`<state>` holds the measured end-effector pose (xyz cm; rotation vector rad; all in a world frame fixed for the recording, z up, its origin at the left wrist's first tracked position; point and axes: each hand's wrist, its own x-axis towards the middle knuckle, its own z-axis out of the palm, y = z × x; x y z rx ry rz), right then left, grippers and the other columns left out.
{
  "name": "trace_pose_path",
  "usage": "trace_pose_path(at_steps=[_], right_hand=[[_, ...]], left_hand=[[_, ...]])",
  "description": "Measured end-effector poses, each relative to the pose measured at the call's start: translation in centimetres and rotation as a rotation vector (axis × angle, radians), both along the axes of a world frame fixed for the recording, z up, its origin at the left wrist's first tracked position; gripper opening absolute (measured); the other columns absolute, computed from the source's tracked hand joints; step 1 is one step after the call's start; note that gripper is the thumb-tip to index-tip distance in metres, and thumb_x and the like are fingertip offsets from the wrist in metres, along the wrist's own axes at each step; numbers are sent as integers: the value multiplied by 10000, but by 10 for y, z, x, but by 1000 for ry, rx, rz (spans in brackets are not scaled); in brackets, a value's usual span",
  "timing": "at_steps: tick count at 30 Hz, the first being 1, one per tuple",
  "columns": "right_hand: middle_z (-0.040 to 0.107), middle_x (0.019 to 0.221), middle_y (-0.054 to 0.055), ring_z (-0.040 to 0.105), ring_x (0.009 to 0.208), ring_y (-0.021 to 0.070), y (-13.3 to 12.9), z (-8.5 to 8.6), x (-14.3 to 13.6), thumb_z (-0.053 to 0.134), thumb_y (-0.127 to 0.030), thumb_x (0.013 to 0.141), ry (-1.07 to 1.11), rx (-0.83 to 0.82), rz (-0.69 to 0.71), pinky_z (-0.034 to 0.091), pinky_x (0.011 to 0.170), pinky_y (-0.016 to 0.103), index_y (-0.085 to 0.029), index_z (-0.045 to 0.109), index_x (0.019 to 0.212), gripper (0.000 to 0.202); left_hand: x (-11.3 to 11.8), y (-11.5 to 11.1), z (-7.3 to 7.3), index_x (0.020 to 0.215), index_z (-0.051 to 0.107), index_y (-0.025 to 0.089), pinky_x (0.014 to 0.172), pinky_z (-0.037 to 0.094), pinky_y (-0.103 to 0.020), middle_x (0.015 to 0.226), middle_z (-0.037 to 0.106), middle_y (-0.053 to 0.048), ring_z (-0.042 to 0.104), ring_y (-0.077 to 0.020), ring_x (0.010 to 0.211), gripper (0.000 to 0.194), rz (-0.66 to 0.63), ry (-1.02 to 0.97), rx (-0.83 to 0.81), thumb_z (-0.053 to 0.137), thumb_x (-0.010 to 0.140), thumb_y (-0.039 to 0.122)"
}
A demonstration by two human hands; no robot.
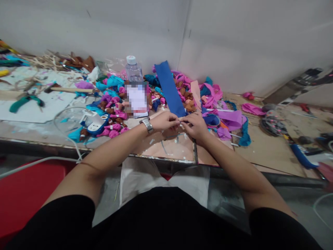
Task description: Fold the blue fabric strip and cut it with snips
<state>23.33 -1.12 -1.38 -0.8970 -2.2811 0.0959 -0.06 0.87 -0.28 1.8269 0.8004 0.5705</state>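
My left hand (pixel 165 122), with a silver watch on the wrist, meets my right hand (pixel 194 125) above the bench's front part. Fingertips of both are pinched together around something small and pale, too small to name. Just behind them lies a wide blue strip (pixel 170 90), its near end close to my fingers. Small white bits are scattered on the bench (pixel 153 147) beneath. Bundles of pink and brown fabric (pixel 114 104) lie to the left, and purple strips (pixel 230 119) to the right.
A clear bottle (pixel 134 71) stands behind a phone (pixel 137 100). Left are a power socket (pixel 97 124) with a cable, green pliers (pixel 26 102) and a hammer (pixel 70 89). A blue-handled tool (pixel 303 156) lies right. A red stool (pixel 31 187) is at lower left; a wall rises behind.
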Motion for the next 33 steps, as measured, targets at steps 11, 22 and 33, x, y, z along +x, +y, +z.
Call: trace_pose_path(at_steps=[11,22,33], right_hand=[[771,983,89,639,986,292,-1,0,-4,612,-346,1001,25,-18,-81,418,902,469,-232,705,987,148],[710,990,107,597,960,291,-3,-2,-7,522,-305,1013,1,-66,-90,417,870,457,-217,630,995,141],[711,940,84,617,945,280,-1,-4,-8,587,-288,963,102,-62,-103,442,866,449,-230,632,949,75]], left_hand=[[0,-4,2,904,781,181,716,407,-301,821,769,-77,667,-187,749,327,115,320,731,530,1016,357],[3,-7,9,928,797,200,998,449,-454,934,794,-117,712,-243,917,351,110,407,927,501,1033,357],[-7,-18,22,1047,800,240,1250,24,-806,1214,735,-142,417,-459,1479,374,644,451,869,608,966,551]])
